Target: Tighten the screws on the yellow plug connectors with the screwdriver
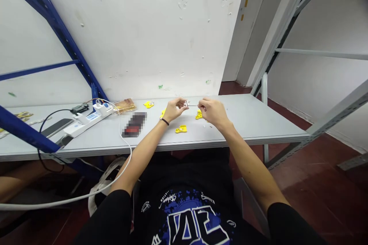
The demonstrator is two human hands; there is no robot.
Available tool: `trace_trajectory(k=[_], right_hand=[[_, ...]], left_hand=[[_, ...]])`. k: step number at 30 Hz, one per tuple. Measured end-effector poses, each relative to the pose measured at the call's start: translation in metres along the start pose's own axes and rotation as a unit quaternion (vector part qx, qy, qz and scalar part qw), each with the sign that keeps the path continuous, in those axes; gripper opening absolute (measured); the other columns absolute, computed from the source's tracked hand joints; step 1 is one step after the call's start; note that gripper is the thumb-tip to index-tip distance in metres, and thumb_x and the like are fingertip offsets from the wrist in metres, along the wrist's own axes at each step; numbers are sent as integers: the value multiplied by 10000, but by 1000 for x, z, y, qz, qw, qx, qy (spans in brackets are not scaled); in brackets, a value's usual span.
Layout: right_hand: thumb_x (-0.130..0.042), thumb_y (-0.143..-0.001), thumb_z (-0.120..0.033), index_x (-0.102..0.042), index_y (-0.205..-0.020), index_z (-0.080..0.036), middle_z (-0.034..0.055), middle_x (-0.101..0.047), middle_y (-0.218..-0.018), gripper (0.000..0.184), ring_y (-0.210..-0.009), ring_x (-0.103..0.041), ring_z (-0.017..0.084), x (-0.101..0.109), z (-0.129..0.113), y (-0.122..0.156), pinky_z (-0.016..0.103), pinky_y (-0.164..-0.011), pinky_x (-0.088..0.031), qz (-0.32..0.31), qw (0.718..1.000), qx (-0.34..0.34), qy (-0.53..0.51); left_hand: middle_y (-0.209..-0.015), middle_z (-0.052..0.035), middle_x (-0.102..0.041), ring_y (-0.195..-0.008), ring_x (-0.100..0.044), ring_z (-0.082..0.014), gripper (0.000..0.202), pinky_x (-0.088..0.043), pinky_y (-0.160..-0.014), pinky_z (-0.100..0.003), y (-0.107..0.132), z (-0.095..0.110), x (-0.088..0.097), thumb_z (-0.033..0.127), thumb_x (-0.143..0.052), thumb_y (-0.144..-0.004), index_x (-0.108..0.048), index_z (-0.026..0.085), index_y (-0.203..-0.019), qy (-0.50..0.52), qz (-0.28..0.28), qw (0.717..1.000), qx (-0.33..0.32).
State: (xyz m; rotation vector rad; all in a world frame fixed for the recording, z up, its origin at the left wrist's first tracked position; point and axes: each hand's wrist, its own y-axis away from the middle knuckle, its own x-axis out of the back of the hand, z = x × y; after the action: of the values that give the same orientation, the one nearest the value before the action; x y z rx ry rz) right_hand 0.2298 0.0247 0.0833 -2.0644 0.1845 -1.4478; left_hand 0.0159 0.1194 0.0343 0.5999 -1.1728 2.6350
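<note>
Above the table's middle, my left hand (174,109) pinches a small white plastic part (186,103) between thumb and fingers. Level with it, my right hand (213,111) is closed on a thin metal rod (193,105) whose tip reaches the white part; any handle is hidden in the fist. Below and between the hands lies a yellow plastic shell piece (181,129). Another yellow piece (198,114) rests beside my right fingers, partly covered. A third yellow piece (162,113) is mostly hidden behind my left hand. Tiny bits (211,126) lie below my right hand.
Farther back sits a yellow piece with white parts (148,104). On the left are an amber plastic bag (125,105), a blurred dark object (134,124), a white power strip (89,121) and a phone (57,127). A white cable (130,153) hangs over the table edge. Blue rack posts (66,48) stand left.
</note>
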Motion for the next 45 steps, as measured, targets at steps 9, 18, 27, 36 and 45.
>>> trace_trajectory(k=[9, 18, 27, 36, 45], right_hand=[[-480, -875, -155, -668, -793, -213, 36, -680, -843, 214, -655, -493, 166, 1, 5, 0, 299, -595, -271, -3, 1000, 3, -17], [-463, -908, -164, -698, -854, -207, 53, -683, -893, 245, -671, -507, 170, -2, -1, 0, 308, -609, -273, -9, 1000, -5, -2], [-450, -927, -174, -698, -900, -204, 68, -693, -961, 251, -688, -538, 184, -11, -9, 0, 312, -607, -284, 8, 999, -29, -9], [-466, -892, -155, -695, -858, -212, 57, -701, -908, 239, -686, -544, 186, -11, -3, 0, 306, -613, -294, 0, 1000, -15, -13], [-470, -886, -157, -692, -849, -208, 51, -713, -927, 231, -698, -552, 182, -10, 2, 0, 302, -623, -307, 10, 999, -18, -30]], left_hand=[[-860, -47, -726, -734, -673, -160, 390, -570, -704, -307, 1, -4, -1, 448, -821, -784, -692, 172, -1027, -10, -11, 1000, -10], [-841, -41, -735, -731, -684, -157, 400, -570, -709, -296, 0, -1, 1, 435, -836, -773, -697, 172, -1040, -1, -6, 1000, 5], [-895, -62, -747, -757, -702, -158, 381, -587, -733, -305, -1, 0, 2, 402, -839, -780, -678, 158, -1024, 25, 11, 999, 23], [-868, -56, -738, -741, -697, -161, 384, -587, -717, -310, 0, -5, -2, 404, -848, -758, -685, 162, -1009, 21, 18, 999, 23], [-875, -63, -740, -752, -699, -170, 407, -596, -733, -325, 0, -8, -2, 438, -840, -770, -690, 165, -1032, 18, 16, 1000, 18]])
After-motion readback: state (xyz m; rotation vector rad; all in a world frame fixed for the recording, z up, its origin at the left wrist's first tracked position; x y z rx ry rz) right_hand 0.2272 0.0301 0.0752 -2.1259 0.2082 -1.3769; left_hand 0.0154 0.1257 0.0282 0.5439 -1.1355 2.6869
